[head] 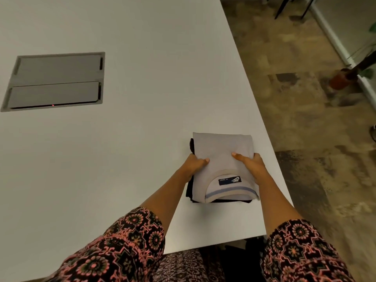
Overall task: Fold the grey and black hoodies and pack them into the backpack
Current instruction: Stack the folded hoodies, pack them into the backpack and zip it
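Both hands grip the folded stack: left hand [194,163] on its left side, right hand [252,164] on its right, thumbs pressed on top. The grey hoodie [221,151] lies over the black hoodie [190,190] — long axis near to far, collar and label pointing near. The stack sits by the right edge of the white table [122,149] — grey hatch [57,81] far left, mottled brown floor [305,119] and plant pot [338,79] right.

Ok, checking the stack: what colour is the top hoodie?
The top hoodie is light grey; head view.
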Motion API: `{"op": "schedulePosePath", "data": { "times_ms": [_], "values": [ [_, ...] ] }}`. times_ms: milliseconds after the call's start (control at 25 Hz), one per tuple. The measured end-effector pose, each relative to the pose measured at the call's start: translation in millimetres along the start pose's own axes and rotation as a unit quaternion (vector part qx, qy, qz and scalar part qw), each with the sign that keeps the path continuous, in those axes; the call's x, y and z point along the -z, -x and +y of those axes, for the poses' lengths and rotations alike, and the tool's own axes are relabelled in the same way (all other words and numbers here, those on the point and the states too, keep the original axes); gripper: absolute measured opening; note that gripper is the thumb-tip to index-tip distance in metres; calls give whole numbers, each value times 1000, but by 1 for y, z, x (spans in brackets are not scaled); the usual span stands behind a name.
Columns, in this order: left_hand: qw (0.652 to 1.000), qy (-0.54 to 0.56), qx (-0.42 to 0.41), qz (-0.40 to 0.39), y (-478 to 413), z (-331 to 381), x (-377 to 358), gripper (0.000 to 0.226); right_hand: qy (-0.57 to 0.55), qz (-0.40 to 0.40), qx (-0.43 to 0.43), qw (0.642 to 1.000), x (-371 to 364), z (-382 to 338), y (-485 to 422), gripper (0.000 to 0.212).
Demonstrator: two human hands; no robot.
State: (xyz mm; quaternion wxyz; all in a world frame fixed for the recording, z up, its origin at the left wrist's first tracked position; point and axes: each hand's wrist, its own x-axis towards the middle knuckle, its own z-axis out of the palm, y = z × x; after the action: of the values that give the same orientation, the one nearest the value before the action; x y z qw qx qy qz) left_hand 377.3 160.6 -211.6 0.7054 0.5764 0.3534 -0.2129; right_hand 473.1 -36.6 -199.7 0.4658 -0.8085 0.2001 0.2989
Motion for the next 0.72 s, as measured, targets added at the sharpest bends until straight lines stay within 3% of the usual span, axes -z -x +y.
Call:
{"op": "schedulePosePath", "data": {
  "times_ms": [160,240,320,520,720],
  "values": [
    [992,-112,34,46,-5,3,0,81,28,31,-4,999,-9,7,-5,108],
    [970,-231,21,79,-2,5,-2,94,67,59,-13,996,-13,8,-4,118],
    [935,-334,-18,115,4,7,-4,103,130,96,-10,987,-17,6,-1,110],
    [866,-464,-94,160,16,6,13,97,294,198,141,924,-42,-12,16,87],
    [823,-518,-107,209,39,9,54,88,386,154,226,881,-92,-46,38,83]
  ]
}}
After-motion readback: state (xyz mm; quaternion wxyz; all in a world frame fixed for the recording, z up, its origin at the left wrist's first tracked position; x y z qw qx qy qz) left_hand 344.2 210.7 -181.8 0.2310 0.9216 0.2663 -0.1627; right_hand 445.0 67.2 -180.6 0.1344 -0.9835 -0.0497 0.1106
